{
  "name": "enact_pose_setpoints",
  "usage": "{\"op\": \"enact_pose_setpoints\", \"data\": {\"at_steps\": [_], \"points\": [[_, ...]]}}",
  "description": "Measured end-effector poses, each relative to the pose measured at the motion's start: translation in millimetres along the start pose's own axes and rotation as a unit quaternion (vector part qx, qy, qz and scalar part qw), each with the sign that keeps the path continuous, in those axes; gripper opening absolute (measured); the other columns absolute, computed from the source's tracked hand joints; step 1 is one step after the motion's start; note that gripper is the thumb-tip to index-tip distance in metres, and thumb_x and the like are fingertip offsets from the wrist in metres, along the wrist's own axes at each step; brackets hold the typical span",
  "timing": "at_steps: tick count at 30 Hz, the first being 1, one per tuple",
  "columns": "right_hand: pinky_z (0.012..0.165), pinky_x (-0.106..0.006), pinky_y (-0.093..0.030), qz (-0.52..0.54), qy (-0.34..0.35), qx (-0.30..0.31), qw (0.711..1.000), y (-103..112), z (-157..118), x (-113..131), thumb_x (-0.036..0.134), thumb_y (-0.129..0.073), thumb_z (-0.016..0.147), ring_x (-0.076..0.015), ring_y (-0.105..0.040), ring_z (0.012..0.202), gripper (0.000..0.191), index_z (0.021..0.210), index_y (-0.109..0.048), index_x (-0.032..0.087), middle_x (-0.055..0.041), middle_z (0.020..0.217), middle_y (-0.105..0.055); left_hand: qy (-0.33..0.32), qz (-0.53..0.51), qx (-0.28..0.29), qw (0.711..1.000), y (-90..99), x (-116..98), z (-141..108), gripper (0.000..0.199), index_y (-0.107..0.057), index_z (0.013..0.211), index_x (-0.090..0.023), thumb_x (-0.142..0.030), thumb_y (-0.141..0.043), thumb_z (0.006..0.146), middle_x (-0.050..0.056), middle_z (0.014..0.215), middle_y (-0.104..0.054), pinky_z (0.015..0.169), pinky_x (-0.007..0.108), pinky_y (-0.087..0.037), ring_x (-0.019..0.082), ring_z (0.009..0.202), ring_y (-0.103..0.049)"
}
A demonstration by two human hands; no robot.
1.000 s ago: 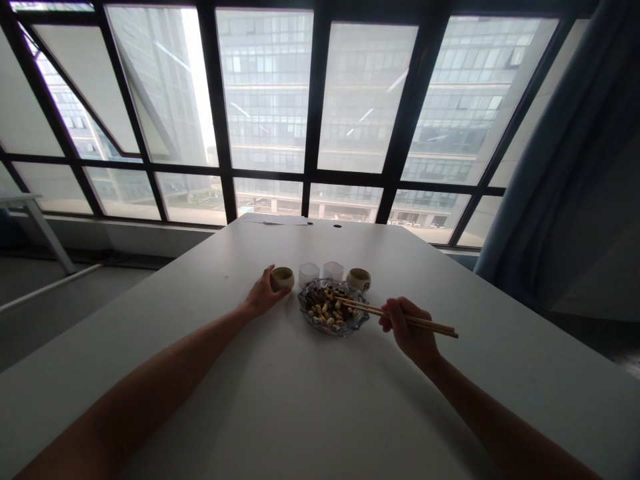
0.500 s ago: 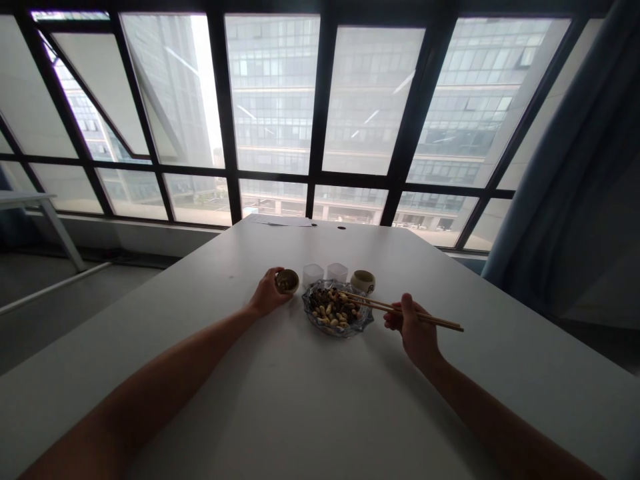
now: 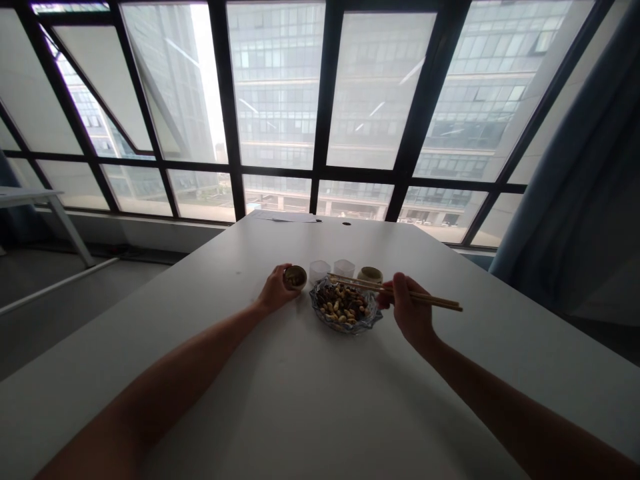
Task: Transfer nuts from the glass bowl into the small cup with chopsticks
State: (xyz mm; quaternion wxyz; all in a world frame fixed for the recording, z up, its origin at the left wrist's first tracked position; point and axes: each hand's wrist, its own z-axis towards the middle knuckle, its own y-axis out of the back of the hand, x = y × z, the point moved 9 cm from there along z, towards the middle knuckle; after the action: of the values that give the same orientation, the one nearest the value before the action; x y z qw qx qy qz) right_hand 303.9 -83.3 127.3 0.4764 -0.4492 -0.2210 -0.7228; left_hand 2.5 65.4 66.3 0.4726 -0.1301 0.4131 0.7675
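My left hand (image 3: 275, 289) holds a small brown cup (image 3: 295, 277) tilted toward me, with some small pieces inside. To its right, a clear faceted glass bowl (image 3: 345, 327) holds peanuts and darker nuts or seeds (image 3: 345, 303). My right hand (image 3: 411, 307) grips a pair of wooden chopsticks (image 3: 435, 302), whose tips are above the far left part of the bowl. Whether anything is between the tips is too small to tell.
Behind the bowl stand two translucent cups (image 3: 319, 271) (image 3: 344, 268) and a second small brown cup (image 3: 371, 275). White papers (image 3: 285, 217) lie at the far end of the white table (image 3: 320, 400), before the windows.
The chopstick tips have risen from the nuts and moved up and left, with my right hand slightly higher. The view has shifted a little; my left hand still holds the cup.
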Motion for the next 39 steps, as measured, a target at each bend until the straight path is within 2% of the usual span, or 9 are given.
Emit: {"op": "enact_pose_setpoints", "data": {"at_steps": [3, 6, 12, 15, 21, 24, 31, 35, 39], "points": [[0.041, -0.027, -0.049, -0.037, 0.073, 0.088, 0.993, -50, 8, 20, 0.071, -0.061, 0.085, -0.0152, -0.059, 0.042, 0.052, 0.070, -0.062, 0.022, -0.0012, 0.051, -0.063, 0.004, -0.016, -0.005, 1.000, -0.3, 3, 0, 0.073, -0.054, 0.127, -0.016, -0.023, -0.083, 0.061, 0.015, 0.127, -0.064, 0.098, 0.045, -0.055, 0.031, 0.117, -0.064], [0.044, -0.025, -0.049, -0.090, 0.117, 0.163, 0.976, -95, 11, 22, 0.066, -0.054, 0.093, -0.0145, -0.059, 0.044, 0.050, 0.066, -0.056, 0.023, -0.0004, 0.052, -0.063, 0.003, -0.023, -0.011, 1.000, 0.7, 2, -1, 0.073, -0.055, 0.127, -0.016, -0.025, -0.085, 0.061, 0.015, 0.125, -0.065, 0.098, 0.046, -0.055, 0.031, 0.116, -0.065], [0.051, -0.026, -0.047, -0.176, 0.188, 0.236, 0.937, -141, 10, 18, 0.065, -0.054, 0.092, -0.0142, -0.058, 0.049, 0.052, 0.061, -0.056, 0.023, -0.0008, 0.053, -0.063, 0.007, -0.027, -0.017, 0.999, 2.8, -2, -1, 0.072, -0.057, 0.127, -0.016, -0.024, -0.085, 0.061, 0.015, 0.125, -0.066, 0.102, 0.047, -0.053, 0.031, 0.117, -0.064], [0.047, -0.025, -0.045, -0.146, 0.147, 0.233, 0.950, -133, 17, 12, 0.067, -0.055, 0.091, -0.0140, -0.058, 0.048, 0.052, 0.064, -0.060, 0.022, -0.0014, 0.054, -0.064, 0.013, -0.025, -0.015, 0.999, 1.8, 0, -1, 0.074, -0.056, 0.128, -0.016, -0.024, -0.085, 0.061, 0.015, 0.126, -0.066, 0.103, 0.046, -0.052, 0.031, 0.118, -0.064], [0.037, -0.023, -0.038, -0.058, 0.091, 0.111, 0.988, -58, 35, 30, 0.073, -0.054, 0.088, -0.0110, -0.048, 0.037, 0.059, 0.061, -0.057, 0.021, 0.0003, 0.044, -0.055, 0.046, -0.024, -0.007, 0.999, -1.3, 9, 0, 0.077, -0.056, 0.132, -0.013, -0.032, -0.085, 0.064, 0.019, 0.131, -0.064, 0.105, 0.045, -0.051, 0.033, 0.121, -0.063], [0.034, -0.023, -0.034, -0.078, 0.086, 0.126, 0.985, -39, 33, 37, 0.074, -0.055, 0.087, -0.0103, -0.045, 0.035, 0.061, 0.058, -0.056, 0.021, 0.0003, 0.041, -0.052, 0.072, -0.024, -0.005, 0.997, -0.9, 16, 0, 0.079, -0.056, 0.135, -0.014, -0.037, -0.085, 0.065, 0.018, 0.135, -0.063, 0.105, 0.045, -0.051, 0.033, 0.123, -0.062], [0.041, -0.024, -0.044, -0.172, 0.131, 0.262, 0.940, -48, 13, 25, 0.062, -0.049, 0.097, -0.0131, -0.055, 0.042, 0.053, 0.064, -0.055, 0.022, -0.0012, 0.049, -0.059, 0.099, -0.002, 0.014, 0.995, 0.4, 17, 0, 0.082, -0.055, 0.138, -0.013, -0.046, -0.082, 0.068, 0.019, 0.137, -0.063, 0.109, 0.046, -0.048, 0.034, 0.127, -0.060], [0.044, -0.025, -0.046, -0.221, 0.158, 0.276, 0.922, -49, 11, 22, 0.057, -0.052, 0.098, -0.0143, -0.058, 0.045, 0.049, 0.063, -0.053, 0.022, -0.0019, 0.052, -0.062, 0.104, 0.001, 0.024, 0.994, 0.2, 17, -1, 0.085, -0.054, 0.139, -0.012, -0.050, -0.081, 0.069, 0.020, 0.137, -0.063, 0.109, 0.045, -0.047, 0.034, 0.127, -0.060], [0.044, -0.024, -0.046, -0.214, 0.148, 0.274, 0.926, -47, 12, 19, 0.054, -0.052, 0.099, -0.0142, -0.060, 0.047, 0.047, 0.064, -0.053, 0.022, -0.0017, 0.053, -0.063, 0.099, -0.002, 0.025, 0.995, 0.3, 17, -1, 0.083, -0.055, 0.139, -0.013, -0.050, -0.081, 0.069, 0.018, 0.136, -0.063, 0.108, 0.045, -0.048, 0.034, 0.126, -0.061]]}}
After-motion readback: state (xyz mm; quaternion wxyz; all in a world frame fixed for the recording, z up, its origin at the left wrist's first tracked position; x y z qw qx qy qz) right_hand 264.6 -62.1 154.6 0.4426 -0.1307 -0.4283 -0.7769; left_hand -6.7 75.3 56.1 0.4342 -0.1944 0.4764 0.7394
